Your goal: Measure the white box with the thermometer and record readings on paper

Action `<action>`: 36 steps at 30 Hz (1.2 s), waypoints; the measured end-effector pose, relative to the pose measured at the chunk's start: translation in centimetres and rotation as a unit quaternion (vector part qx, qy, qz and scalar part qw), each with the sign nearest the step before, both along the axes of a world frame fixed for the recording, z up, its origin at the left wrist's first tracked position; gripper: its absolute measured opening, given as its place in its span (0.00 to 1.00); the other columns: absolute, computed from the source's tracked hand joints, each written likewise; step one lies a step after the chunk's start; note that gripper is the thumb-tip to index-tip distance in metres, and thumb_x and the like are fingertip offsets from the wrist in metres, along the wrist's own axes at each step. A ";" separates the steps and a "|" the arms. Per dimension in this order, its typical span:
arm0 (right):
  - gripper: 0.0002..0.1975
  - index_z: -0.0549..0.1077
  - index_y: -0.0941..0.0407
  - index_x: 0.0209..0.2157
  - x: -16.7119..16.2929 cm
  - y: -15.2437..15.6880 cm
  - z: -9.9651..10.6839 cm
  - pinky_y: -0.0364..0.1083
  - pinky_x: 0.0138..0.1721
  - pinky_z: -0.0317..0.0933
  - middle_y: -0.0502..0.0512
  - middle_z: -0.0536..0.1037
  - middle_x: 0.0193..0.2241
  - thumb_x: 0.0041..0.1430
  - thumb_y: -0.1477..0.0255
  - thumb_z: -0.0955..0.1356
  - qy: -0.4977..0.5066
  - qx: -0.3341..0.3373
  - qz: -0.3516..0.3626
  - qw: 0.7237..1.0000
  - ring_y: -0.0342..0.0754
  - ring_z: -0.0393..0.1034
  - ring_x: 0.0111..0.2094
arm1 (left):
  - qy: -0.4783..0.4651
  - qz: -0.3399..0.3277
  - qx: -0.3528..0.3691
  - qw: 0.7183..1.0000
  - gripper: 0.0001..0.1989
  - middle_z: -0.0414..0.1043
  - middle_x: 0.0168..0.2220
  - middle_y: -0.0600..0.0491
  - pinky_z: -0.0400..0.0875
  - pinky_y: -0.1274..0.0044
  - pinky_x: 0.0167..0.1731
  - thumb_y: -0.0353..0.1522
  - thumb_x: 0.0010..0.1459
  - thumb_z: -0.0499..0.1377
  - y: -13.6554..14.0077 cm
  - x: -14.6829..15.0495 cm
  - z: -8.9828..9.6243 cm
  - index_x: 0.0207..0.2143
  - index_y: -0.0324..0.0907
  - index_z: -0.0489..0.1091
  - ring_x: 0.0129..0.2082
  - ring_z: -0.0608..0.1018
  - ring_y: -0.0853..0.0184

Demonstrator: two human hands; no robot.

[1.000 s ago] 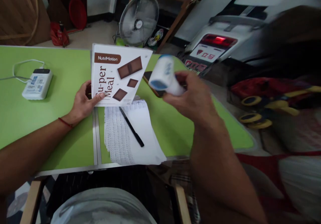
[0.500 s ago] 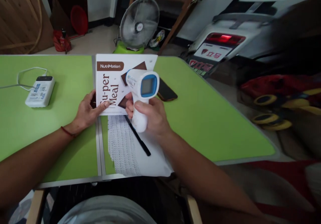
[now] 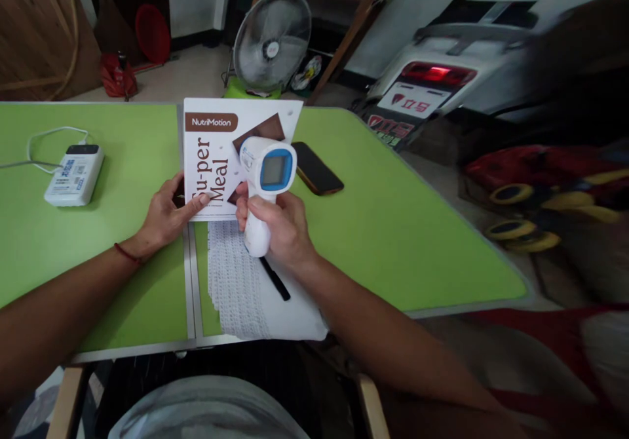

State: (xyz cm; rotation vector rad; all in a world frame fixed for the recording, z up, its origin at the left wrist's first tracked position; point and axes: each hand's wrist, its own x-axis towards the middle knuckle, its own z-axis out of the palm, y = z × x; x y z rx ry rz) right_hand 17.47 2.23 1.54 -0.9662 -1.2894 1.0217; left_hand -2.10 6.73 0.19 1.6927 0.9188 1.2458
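My left hand [image 3: 170, 213] grips the lower left edge of a white box [image 3: 209, 157] printed "NutriMotion" and "Su-per Meal", thumb on its front and fingers behind. In front of the box, my right hand [image 3: 282, 223] is wrapped round the handle of a white and blue infrared thermometer [image 3: 255, 193]. Its grey screen [image 3: 275, 170] faces me and looks blank; its front end points at the box. Below lie sheets of handwritten paper [image 3: 238, 288], with a black pen [image 3: 275, 279] on them, partly hidden by the thermometer.
A dark phone [image 3: 319, 169] lies right of the box on the green table [image 3: 393, 229]. At the left sits a white device [image 3: 75, 177] with a cable. Beyond the table stand a fan [image 3: 272, 42] and a scooter with a lit red tail lamp [image 3: 437, 74].
The thermometer in my right hand has shifted left across the box's front, uncovering more of the phone. My left hand keeps its hold on the box. The whole view has shifted slightly.
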 end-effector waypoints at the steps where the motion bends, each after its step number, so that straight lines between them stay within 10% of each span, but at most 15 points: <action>1: 0.18 0.77 0.53 0.36 0.0 0.0 0.0 0.49 0.27 0.63 0.48 0.72 0.24 0.54 0.53 0.72 0.001 0.000 -0.001 1.000 0.45 0.65 0.26 | 0.001 0.000 0.002 1.000 0.24 0.80 0.48 0.45 0.81 0.62 0.47 0.49 0.55 0.69 0.0 0.0 0.0 0.46 0.42 0.73 0.49 0.82 0.54; 36: 0.18 0.77 0.53 0.37 -0.4 -0.3 0.4 0.51 0.31 0.66 0.49 0.73 0.24 0.55 0.53 0.71 -0.004 -0.016 -0.005 1.000 0.48 0.68 0.29 | 0.023 0.013 0.010 1.000 0.25 0.80 0.49 0.44 0.82 0.61 0.50 0.50 0.55 0.68 0.1 -0.3 -0.2 0.46 0.43 0.73 0.52 0.81 0.52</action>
